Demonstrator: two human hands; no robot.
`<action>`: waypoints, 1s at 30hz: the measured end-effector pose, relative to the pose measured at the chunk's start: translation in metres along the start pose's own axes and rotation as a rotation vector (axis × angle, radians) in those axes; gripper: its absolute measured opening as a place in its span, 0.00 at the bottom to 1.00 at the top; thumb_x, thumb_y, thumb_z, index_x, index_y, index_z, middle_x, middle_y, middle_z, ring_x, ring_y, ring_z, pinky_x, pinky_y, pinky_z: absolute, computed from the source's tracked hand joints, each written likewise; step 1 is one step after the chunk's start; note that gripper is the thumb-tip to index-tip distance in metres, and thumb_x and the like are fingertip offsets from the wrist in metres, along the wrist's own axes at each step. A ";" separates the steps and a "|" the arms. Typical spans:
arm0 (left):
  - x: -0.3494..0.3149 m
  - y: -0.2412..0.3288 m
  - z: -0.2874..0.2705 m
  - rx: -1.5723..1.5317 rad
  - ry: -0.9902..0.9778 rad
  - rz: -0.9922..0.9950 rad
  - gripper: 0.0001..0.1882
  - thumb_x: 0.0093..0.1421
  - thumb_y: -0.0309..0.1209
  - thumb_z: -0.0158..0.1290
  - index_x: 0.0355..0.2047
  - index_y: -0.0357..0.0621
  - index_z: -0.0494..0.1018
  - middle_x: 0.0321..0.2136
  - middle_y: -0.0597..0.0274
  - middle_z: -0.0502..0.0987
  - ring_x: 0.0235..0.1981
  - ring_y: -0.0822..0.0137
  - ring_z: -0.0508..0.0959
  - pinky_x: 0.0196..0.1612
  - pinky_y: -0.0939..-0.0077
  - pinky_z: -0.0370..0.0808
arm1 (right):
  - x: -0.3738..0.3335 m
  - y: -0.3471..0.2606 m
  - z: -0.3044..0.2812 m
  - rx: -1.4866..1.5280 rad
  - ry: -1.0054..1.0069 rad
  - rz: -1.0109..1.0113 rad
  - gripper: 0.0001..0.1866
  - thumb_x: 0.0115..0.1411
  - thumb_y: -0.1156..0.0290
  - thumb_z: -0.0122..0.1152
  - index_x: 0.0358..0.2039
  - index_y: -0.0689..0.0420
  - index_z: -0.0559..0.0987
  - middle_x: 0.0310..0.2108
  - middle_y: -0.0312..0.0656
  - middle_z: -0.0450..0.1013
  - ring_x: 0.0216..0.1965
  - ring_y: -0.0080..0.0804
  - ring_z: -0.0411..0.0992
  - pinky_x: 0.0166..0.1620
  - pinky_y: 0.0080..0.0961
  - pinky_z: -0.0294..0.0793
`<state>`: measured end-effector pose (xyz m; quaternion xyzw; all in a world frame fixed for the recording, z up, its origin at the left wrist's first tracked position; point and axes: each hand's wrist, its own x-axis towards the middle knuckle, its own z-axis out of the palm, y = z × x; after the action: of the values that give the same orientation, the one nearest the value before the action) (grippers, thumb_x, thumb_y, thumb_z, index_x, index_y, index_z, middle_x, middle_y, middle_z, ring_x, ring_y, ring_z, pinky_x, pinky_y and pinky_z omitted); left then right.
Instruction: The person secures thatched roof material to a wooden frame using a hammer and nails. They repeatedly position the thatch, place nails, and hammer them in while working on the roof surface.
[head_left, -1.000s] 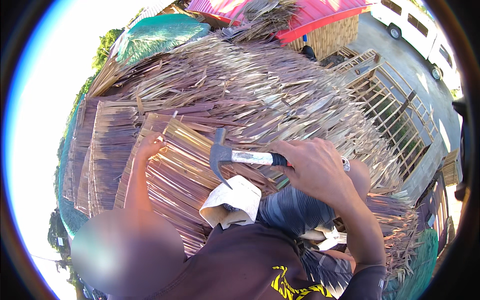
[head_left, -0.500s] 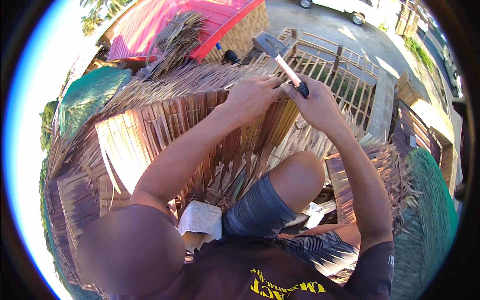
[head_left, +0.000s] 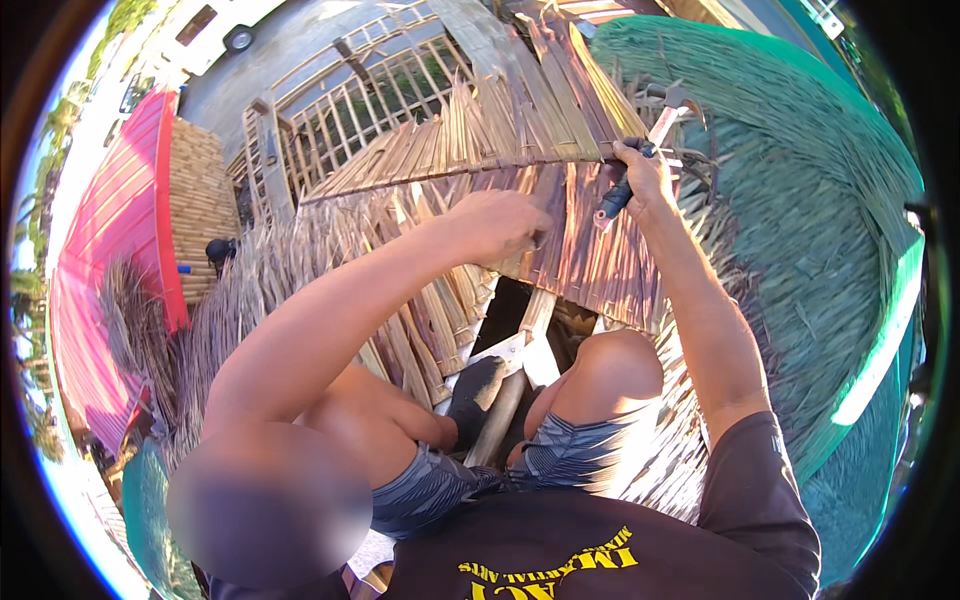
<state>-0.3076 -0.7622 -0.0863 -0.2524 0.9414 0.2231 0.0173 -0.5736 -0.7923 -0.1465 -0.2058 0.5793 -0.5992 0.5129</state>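
A hammer (head_left: 667, 118) with a dark head and black grip is in my right hand (head_left: 645, 178), its head pointing away from me. The thumb of that hand also meets the near edge of a dry palm-leaf thatch panel (head_left: 540, 115). The panel lies with its straight edge toward me and its leaves pointing away. My left hand (head_left: 497, 228) hovers just on the near side of that edge, over the reddish-brown thatch (head_left: 600, 235). Its fingers are curled inward; anything inside them is hidden.
Between my bent legs a gap in the roof shows a pale beam (head_left: 540, 315) and a round pole (head_left: 497, 420). Green netting (head_left: 800, 170) covers thatch on the right. A bamboo lattice (head_left: 370, 90) lies beyond, and a red roof (head_left: 110, 270) stands at left.
My view has swung to the right. The thatch panel now lies with its leaves pointing away. My left hand has come off its edge, and the hammer has stayed in my right hand.
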 end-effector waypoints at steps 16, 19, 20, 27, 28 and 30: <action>0.093 -0.046 0.311 -1.507 0.790 -1.136 0.09 0.66 0.34 0.61 0.43 0.54 0.72 0.37 0.71 0.77 0.36 0.72 0.80 0.37 0.74 0.79 | -0.106 0.252 -0.283 0.106 0.417 0.254 0.10 0.62 0.65 0.69 0.37 0.50 0.75 0.30 0.34 0.79 0.26 0.23 0.76 0.28 0.22 0.75; 0.073 -0.063 0.345 -1.507 0.740 -1.261 0.08 0.66 0.34 0.60 0.41 0.51 0.72 0.34 0.72 0.76 0.32 0.74 0.77 0.34 0.75 0.79 | -0.115 0.270 -0.286 0.116 0.388 0.288 0.07 0.64 0.71 0.65 0.35 0.54 0.73 0.31 0.36 0.77 0.27 0.25 0.77 0.31 0.24 0.80; 0.067 -0.068 0.355 -1.476 0.757 -1.245 0.07 0.67 0.33 0.59 0.41 0.50 0.73 0.34 0.71 0.76 0.32 0.74 0.76 0.33 0.76 0.79 | -0.116 0.273 -0.286 0.116 0.407 0.314 0.08 0.64 0.72 0.65 0.35 0.55 0.72 0.29 0.37 0.77 0.26 0.25 0.76 0.29 0.22 0.79; 0.021 -0.077 0.399 -1.452 0.544 -1.387 0.05 0.67 0.30 0.57 0.42 0.49 0.75 0.37 0.70 0.76 0.37 0.71 0.75 0.41 0.67 0.73 | -0.115 0.299 -0.277 -0.472 0.470 0.475 0.24 0.51 0.68 0.79 0.41 0.55 0.70 0.27 0.38 0.77 0.22 0.24 0.75 0.26 0.27 0.76; 0.020 -0.072 0.400 -1.393 0.563 -1.362 0.06 0.67 0.31 0.58 0.42 0.49 0.75 0.37 0.70 0.76 0.37 0.70 0.75 0.42 0.66 0.73 | -0.115 0.302 -0.276 -0.486 0.484 0.479 0.27 0.49 0.65 0.80 0.43 0.56 0.70 0.28 0.40 0.78 0.23 0.27 0.76 0.29 0.29 0.78; 0.022 -0.060 0.394 -1.241 0.523 -1.433 0.07 0.67 0.31 0.58 0.43 0.48 0.75 0.38 0.70 0.76 0.37 0.70 0.75 0.44 0.64 0.72 | -0.113 0.307 -0.275 -0.596 0.494 0.412 0.25 0.49 0.67 0.80 0.40 0.55 0.70 0.26 0.38 0.75 0.20 0.25 0.73 0.25 0.28 0.75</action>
<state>-0.3298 -0.6499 -0.4686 -0.7692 0.2555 0.5519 -0.1961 -0.6458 -0.5024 -0.4524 -0.0755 0.8611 -0.3221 0.3862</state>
